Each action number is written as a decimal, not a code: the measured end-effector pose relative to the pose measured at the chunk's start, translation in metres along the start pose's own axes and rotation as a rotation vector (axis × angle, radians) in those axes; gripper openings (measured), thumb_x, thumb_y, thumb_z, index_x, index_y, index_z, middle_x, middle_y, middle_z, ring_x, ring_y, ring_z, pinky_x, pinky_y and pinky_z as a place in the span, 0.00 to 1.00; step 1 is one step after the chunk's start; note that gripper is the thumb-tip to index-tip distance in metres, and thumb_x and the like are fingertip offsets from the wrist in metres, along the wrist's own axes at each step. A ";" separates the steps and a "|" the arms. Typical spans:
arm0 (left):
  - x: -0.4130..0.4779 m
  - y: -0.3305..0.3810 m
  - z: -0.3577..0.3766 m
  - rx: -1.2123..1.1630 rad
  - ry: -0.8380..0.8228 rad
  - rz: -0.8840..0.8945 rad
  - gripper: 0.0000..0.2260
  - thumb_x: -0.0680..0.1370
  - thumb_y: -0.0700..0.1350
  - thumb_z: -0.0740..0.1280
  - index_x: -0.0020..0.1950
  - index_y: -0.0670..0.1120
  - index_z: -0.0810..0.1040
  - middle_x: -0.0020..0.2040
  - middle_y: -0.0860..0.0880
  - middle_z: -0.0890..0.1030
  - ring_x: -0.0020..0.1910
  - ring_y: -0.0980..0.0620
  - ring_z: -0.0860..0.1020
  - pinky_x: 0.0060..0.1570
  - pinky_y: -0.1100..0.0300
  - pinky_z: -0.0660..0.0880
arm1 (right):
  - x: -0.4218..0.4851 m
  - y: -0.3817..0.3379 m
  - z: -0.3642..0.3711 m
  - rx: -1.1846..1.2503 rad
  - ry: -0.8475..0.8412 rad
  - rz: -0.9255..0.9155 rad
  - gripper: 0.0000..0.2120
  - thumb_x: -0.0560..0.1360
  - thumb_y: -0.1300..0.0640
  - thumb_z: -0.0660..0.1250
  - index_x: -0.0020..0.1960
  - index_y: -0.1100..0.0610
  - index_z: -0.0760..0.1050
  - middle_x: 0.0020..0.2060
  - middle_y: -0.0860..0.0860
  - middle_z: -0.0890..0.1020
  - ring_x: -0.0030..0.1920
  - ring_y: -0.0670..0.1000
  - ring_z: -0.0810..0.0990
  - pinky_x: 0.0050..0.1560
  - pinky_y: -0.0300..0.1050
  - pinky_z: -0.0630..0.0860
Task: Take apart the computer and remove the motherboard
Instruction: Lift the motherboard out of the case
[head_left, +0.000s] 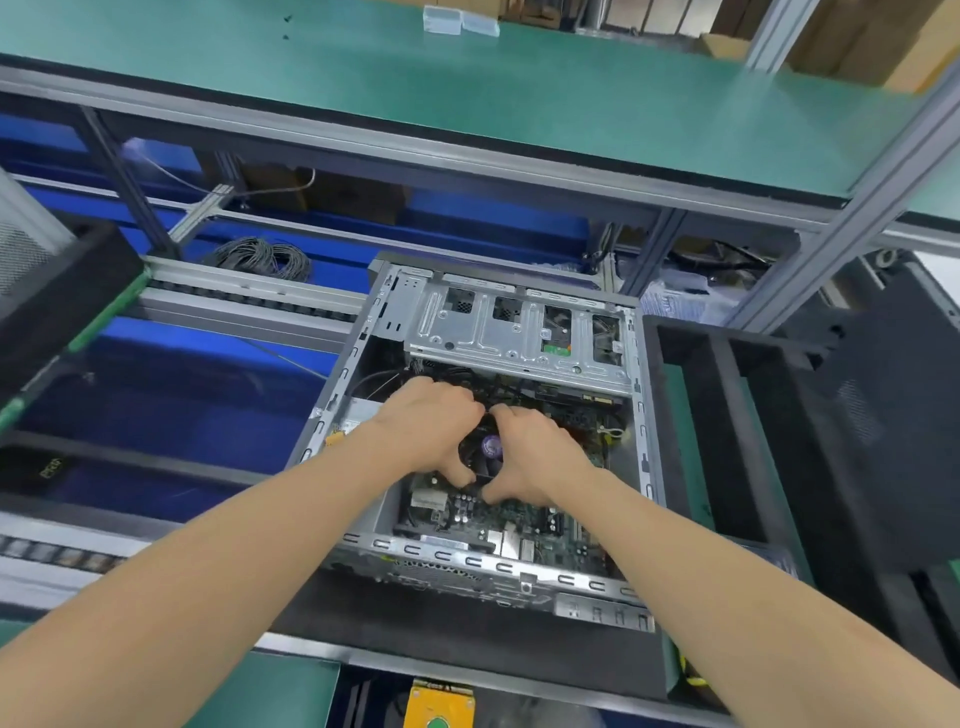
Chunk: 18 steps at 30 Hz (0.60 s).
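Item: opened computer case (332, 395), lying flat on a black pallet (441, 613), side panel off. The motherboard (519, 525) sat on the case floor, running from the near edge up to the drive cage (509, 332) along the far edge. Hazards, judged left to right: dark cables (441, 371) ran from under the cage toward the far-left part of the board, and any left plugged in would likely snag or tear a header if cooler or board were lifted. The cooler fan (491, 447) at the board's centre looked fastened down, so pulling or twisting it before release could flex the board or strain the socket beneath. Toward the right edge, exposed components lay close to the right wrist and could be knocked by a slip. Whether any screws were in place could not be told. Pose: left hand (431, 426) reached in over the near-left corner of the case, fingers curled over the fan's left and far sides, thumb hooked at its near edge. Right hand (537, 457) mirrored it on the fan's right side, thumb low at the near edge. Both hands were clamped on the fan, fingertips almost meeting at its far side, forearms extended and converging.
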<state>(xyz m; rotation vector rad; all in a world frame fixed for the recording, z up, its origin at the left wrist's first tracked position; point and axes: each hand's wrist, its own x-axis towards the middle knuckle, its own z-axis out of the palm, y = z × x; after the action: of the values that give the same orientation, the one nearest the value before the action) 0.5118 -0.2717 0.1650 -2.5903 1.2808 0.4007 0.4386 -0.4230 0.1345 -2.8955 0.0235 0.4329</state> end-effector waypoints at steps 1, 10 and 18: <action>0.003 -0.001 -0.001 0.006 0.003 -0.002 0.30 0.66 0.67 0.72 0.60 0.51 0.76 0.50 0.53 0.78 0.48 0.49 0.80 0.42 0.54 0.71 | 0.001 0.000 0.000 0.008 0.012 0.007 0.49 0.60 0.42 0.82 0.74 0.57 0.65 0.62 0.53 0.77 0.60 0.58 0.78 0.45 0.48 0.74; 0.013 -0.006 0.003 -0.114 0.005 -0.039 0.33 0.68 0.67 0.76 0.65 0.50 0.75 0.53 0.53 0.76 0.53 0.48 0.80 0.46 0.53 0.76 | -0.008 -0.004 0.000 -0.174 0.173 -0.074 0.42 0.67 0.40 0.80 0.72 0.57 0.67 0.64 0.53 0.76 0.64 0.56 0.75 0.62 0.52 0.75; 0.015 -0.015 0.004 -0.270 -0.026 0.106 0.41 0.72 0.52 0.79 0.79 0.66 0.61 0.80 0.60 0.65 0.77 0.50 0.66 0.68 0.50 0.70 | -0.026 -0.031 0.017 -0.212 -0.168 -0.198 0.17 0.77 0.40 0.67 0.46 0.55 0.73 0.38 0.53 0.74 0.39 0.58 0.76 0.38 0.49 0.73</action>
<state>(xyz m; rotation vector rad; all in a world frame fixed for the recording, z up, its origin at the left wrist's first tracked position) 0.5325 -0.2725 0.1574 -2.7288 1.4487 0.6664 0.4101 -0.3891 0.1331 -3.0135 -0.3531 0.6765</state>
